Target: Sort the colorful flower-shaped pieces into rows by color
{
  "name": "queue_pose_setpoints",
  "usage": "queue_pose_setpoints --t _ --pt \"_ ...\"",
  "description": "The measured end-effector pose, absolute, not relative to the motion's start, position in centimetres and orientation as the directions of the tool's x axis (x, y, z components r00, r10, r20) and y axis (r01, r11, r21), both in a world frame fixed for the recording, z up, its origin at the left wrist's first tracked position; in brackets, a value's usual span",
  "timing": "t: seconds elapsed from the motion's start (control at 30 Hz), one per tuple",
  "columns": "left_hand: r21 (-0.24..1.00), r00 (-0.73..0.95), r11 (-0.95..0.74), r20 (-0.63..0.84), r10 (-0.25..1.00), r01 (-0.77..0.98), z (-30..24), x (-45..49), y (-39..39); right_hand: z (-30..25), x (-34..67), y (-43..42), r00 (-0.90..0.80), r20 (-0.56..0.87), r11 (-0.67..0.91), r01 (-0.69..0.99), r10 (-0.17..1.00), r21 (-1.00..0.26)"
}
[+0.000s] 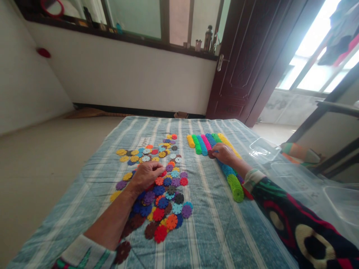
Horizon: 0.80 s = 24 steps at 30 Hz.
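My left hand (147,175) hovers over or rests on a loose pile of notched plastic flower discs, its thumb and fingers pinched together. A red disc (163,173) shows right at its fingertips; whether it is held cannot be told. My right hand (225,153) pinches a brown flower disc (211,154) beside rows of stacked discs. Those rows lie on their sides, sorted by colour: a short yellow stack (191,141), a green stack (196,144), a pink stack (206,142) and several others. A lime green stack (235,188) lies nearer me, partly beside my right forearm.
Everything lies on a blue-and-white striped cloth (207,224) over a table or bed. Clear plastic containers (265,148) stand along its right edge. Beyond are a white wall (126,74), a dark red door (241,56) and a window ledge holding a flask (208,38).
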<state>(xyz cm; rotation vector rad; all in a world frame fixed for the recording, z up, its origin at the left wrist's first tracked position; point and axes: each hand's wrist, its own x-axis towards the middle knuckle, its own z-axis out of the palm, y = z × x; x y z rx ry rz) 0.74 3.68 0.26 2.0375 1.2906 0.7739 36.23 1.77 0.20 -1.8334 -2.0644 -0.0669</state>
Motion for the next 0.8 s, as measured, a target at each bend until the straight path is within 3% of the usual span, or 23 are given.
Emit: queue_pose_setpoints --t 0.23,0.5,0.63,0.8 --pt "0.731 0.354 -0.359 0.170 0.920 0.581 0.1 0.9 3.7 0.7 32.8 -2.5 -0.163 0.322 0.234 0.952 0.933 -0.196" --pt "0.725 0.352 -0.380 0.201 0.914 0.574 -0.5 1.0 3.7 0.0 25.3 -9.3 -0.492 0.408 0.616 0.741 0.769 -0.267" --pt "0.721 0.356 -0.398 0.221 0.908 0.567 -0.5 1.1 3.7 -0.1 21.6 -11.7 -0.558 0.413 0.685 0.668 0.720 -0.291" --pt "0.730 0.357 -0.393 0.215 0.909 0.560 -0.7 1.1 3.6 -0.2 18.0 -13.0 -0.619 0.410 0.732 0.643 0.670 -0.225"
